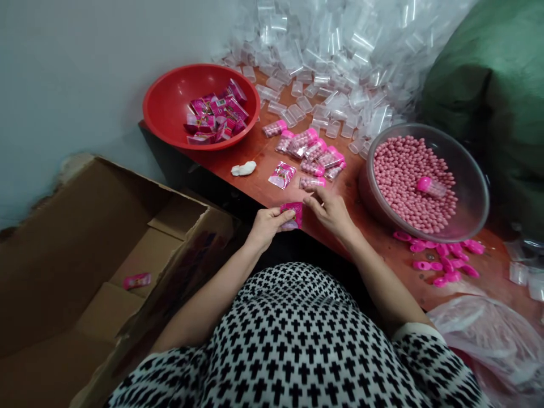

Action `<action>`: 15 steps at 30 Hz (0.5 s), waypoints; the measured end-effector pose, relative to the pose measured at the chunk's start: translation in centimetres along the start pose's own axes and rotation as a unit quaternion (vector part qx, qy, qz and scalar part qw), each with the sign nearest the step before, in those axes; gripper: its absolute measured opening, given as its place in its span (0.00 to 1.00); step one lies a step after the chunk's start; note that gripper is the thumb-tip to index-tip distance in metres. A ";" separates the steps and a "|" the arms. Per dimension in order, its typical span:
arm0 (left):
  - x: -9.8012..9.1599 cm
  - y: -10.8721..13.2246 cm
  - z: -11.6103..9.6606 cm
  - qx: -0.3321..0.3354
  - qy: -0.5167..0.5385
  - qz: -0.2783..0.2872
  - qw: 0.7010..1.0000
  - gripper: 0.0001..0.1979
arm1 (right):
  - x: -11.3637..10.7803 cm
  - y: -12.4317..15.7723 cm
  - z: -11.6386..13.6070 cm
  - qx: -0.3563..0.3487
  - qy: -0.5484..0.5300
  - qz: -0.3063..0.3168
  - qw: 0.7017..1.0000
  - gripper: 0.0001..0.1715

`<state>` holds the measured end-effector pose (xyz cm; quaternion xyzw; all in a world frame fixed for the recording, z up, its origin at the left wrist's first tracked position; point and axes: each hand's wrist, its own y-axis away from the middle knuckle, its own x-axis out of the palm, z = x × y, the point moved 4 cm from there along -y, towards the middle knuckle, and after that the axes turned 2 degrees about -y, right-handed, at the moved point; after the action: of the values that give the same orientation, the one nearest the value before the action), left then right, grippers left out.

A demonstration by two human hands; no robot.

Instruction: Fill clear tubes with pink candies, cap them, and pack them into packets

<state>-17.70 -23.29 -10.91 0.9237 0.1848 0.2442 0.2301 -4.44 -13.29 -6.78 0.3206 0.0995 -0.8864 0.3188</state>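
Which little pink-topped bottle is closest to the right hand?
The bottle just beyond the right hand, at the near end of the pile. The other bottles, even the one in the grey bowl, are farther from that hand.

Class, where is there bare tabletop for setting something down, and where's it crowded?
Bare tabletop shows between the filled tubes and the bead bowl; a smaller patch separates the white wad from the loose packet. Crowded: the back, under clear tubes, and in front of the bead bowl, among pink pieces.

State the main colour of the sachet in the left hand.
Mostly magenta: the sachet shows best in the head view, though fingers partly cover it.
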 end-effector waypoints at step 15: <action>-0.3 -0.5 -0.8 -0.047 0.207 -0.096 0.972 0.09 | -3.3 0.6 0.0 0.202 0.434 -0.014 0.878 0.30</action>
<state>-18.47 -22.72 -10.65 0.8192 0.3047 0.4154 0.2519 -2.13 -12.16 -4.66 0.7288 0.0514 -0.6639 0.1596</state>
